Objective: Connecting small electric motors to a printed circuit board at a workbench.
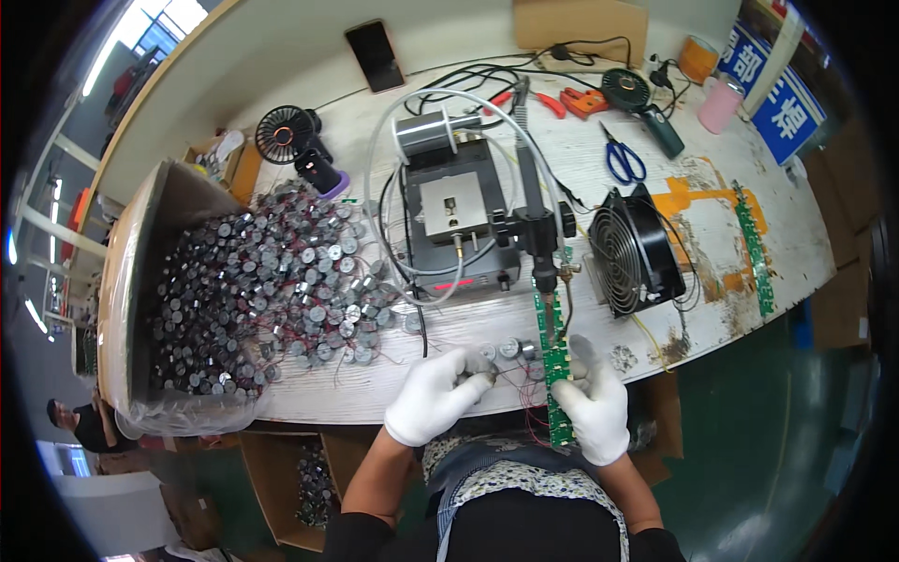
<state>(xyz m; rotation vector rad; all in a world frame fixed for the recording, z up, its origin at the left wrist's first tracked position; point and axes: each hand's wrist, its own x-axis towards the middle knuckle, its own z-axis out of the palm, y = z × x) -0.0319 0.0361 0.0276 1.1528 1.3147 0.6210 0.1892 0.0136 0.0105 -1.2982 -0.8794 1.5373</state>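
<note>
White gloves cover both hands at the front of the bench. My right hand [597, 408] grips the lower part of a long green circuit board strip [559, 375], thumb on its face. The strip's far end lies beneath an upright soldering iron [538, 225] on a stand. Left of the strip, my left hand [435, 395] has its fingers closed in a pinch; what they hold is too small to make out. Small round metal motors [510, 348] with thin red wires sit between my hands. A black soldering machine [454, 211] with a solder wire spool [423, 136] stands behind them.
A large heap of small motors [281, 272] spills from a box [131, 290] at left. A black fan [637, 251], blue-handled scissors [623, 161] and another green strip [754, 248] are at right. Cables and a phone [375, 56] lie behind. A person [94, 426] stands far left.
</note>
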